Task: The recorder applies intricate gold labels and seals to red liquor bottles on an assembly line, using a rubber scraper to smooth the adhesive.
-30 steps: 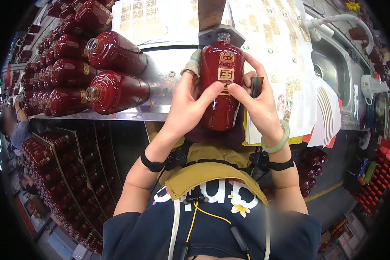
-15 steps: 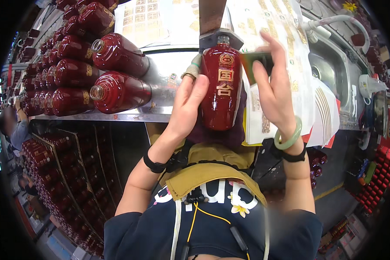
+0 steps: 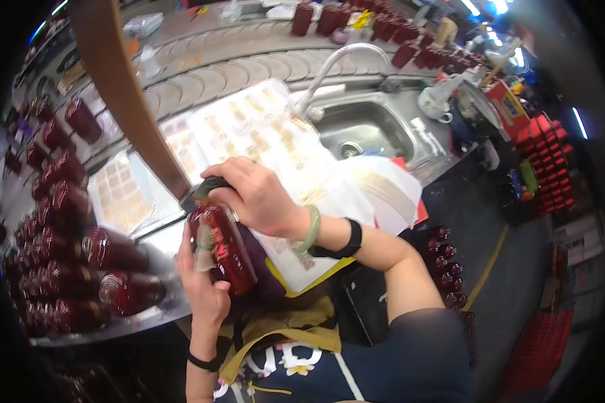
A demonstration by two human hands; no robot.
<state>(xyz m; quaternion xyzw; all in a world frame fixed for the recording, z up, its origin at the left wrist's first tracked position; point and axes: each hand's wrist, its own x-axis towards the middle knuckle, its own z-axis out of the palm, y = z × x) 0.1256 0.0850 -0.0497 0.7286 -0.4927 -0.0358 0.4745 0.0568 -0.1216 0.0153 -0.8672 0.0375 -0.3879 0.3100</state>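
Red bottle [image 3: 240, 263] clasped in left hand [image 3: 206, 295] looks slick; grip its body. Right hand [image 3: 254, 195] pinches a dark pad [image 3: 212, 185].

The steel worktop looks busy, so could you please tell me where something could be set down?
A small bare patch of the steel worktop lies between the nearest lying bottles and the left hand. Bottles crowd its left; label sheets cover much of the stretch between the held bottle and the sink.
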